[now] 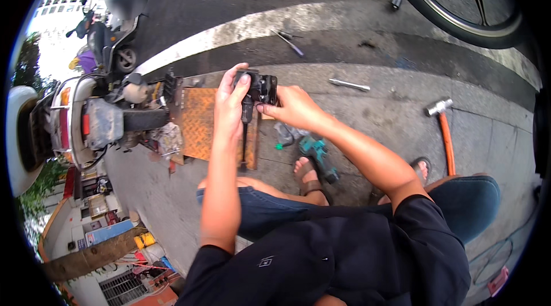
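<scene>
In front of me, my left hand [229, 99] is closed round a blocky black mechanical part [265, 89], its thumb lying on the near face. My right hand [298, 108] grips the part's right side between thumb and fingers; some of those fingers are hidden behind it. Below the part hangs a dark piece with a thicker black upper section [247, 112] and a thin straight shaft. I cannot make out whether it is joined to the part. Under my hands stands a rusty orange metal plate [201, 116].
Near my foot lies a teal cordless power tool [317, 157]. A hammer [446, 134] with an orange handle, a metal wrench [350, 85] and a screwdriver [291, 45] rest on the ground. A motorcycle wheel [453, 24] stands far right; a scooter [86, 116] is at left.
</scene>
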The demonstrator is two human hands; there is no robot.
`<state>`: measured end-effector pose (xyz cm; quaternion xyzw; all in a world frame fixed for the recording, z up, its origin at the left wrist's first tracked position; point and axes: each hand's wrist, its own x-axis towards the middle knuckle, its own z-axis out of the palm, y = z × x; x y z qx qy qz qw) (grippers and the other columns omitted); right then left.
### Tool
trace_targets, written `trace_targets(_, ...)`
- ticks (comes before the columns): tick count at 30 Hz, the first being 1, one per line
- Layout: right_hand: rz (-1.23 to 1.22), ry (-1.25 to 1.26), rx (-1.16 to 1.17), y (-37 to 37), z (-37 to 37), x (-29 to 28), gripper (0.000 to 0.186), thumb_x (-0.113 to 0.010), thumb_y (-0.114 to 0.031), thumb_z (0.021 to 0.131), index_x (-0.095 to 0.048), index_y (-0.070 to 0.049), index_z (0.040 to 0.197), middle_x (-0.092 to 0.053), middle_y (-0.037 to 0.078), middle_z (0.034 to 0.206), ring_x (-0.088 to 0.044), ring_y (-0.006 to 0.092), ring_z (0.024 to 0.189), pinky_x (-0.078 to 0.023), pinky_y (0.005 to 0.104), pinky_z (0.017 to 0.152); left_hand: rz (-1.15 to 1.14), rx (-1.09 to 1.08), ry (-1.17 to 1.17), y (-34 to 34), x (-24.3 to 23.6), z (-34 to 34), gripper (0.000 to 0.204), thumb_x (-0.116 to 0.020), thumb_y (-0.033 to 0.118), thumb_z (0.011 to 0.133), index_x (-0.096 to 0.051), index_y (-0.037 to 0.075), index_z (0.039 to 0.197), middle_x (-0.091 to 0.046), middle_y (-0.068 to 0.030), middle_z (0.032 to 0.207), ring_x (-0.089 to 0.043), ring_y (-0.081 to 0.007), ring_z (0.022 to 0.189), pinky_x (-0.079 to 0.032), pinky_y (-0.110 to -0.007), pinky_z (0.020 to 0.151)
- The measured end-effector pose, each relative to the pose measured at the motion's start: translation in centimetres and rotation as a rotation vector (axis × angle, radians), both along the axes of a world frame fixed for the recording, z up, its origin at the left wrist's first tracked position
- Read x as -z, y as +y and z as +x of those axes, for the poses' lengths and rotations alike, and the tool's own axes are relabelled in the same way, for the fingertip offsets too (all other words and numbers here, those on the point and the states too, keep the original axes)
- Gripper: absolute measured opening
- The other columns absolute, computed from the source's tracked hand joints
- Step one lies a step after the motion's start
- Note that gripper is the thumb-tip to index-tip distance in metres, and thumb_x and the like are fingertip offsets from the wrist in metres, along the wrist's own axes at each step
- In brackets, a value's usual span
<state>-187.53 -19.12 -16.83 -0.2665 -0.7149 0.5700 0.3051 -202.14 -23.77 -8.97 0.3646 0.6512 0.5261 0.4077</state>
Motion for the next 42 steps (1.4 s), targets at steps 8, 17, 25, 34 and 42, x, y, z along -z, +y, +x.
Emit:
trace_targets(8, -1.097, 0.36, 0.098, 2.1, 3.5, 9.6, 0.034, -0.053, -0.018, 0.098, -0.052, -0.002, 0.128, -0.068, 0.008, 0.102, -0.066, 0.0134, 0.074, -0.054, 0.0247, 0.056, -0.53, 0.474, -0.128, 7.6, 9.0, -0.5, 0.048, -0.062, 0.019, 0.095, -0.048, 0.004, 0.139, -0.065, -0.0061, 0.105, -0.064, -0.0105, 0.08, -0.055, -0.024, 0.059)
trace_targets(17, -1.221, 0.428, 0.384, 0.9, 10.2, 15.9, 0.04, -0.045, -0.042, 0.104, -0.056, -0.009, 0.122, -0.068, 0.004, 0.105, -0.064, 0.0131, 0.092, -0.051, 0.0296, 0.072, -0.662, 1.068, -0.033, 12.7, 19.4, 4.5, 0.063, -0.071, 0.024, 0.09, -0.042, 0.005, 0.142, -0.066, -0.0089, 0.103, -0.064, -0.011, 0.073, -0.051, -0.024, 0.055)
trace_targets(25, -1.029, 0.187, 0.632, 5.4, 8.4, 21.6, 0.029, -0.065, -0.031, 0.095, -0.062, -0.002, 0.101, -0.065, 0.003, 0.087, -0.06, 0.0114, 0.073, -0.049, 0.0289, 0.063, -0.326, 1.296, 0.461, 17.9, 25.1, 5.1, 0.066, -0.082, 0.024, 0.074, -0.055, 0.01, 0.133, -0.065, -0.007, 0.091, -0.061, -0.0158, 0.084, -0.05, -0.032, 0.073)
trace_targets(34, 0.076, -0.871, 0.475, 4.7, 9.1, 21.4, 0.028, -0.076, -0.021, 0.079, -0.061, -0.007, 0.097, -0.061, 0.013, 0.101, -0.065, 0.0336, 0.092, -0.054, 0.0442, 0.077, -0.302, 1.527, 0.629, 24.0, 29.8, 3.7, 0.062, -0.081, 0.027, 0.075, -0.061, 0.014, 0.132, -0.07, -0.0141, 0.113, -0.065, -0.0294, 0.108, -0.048, -0.039, 0.096)
trace_targets(42, 0.095, -1.01, 0.202, 2.1, 10.6, 21.4, 0.03, -0.077, -0.019, 0.076, -0.061, -0.008, 0.099, -0.059, 0.013, 0.1, -0.067, 0.0329, 0.091, -0.055, 0.043, 0.076, -0.338, 1.859, 0.796, 28.6, 29.3, 7.5, 0.063, -0.08, 0.011, 0.072, -0.061, 0.017, 0.132, -0.07, -0.0115, 0.118, -0.064, -0.0283, 0.111, -0.048, -0.037, 0.096)
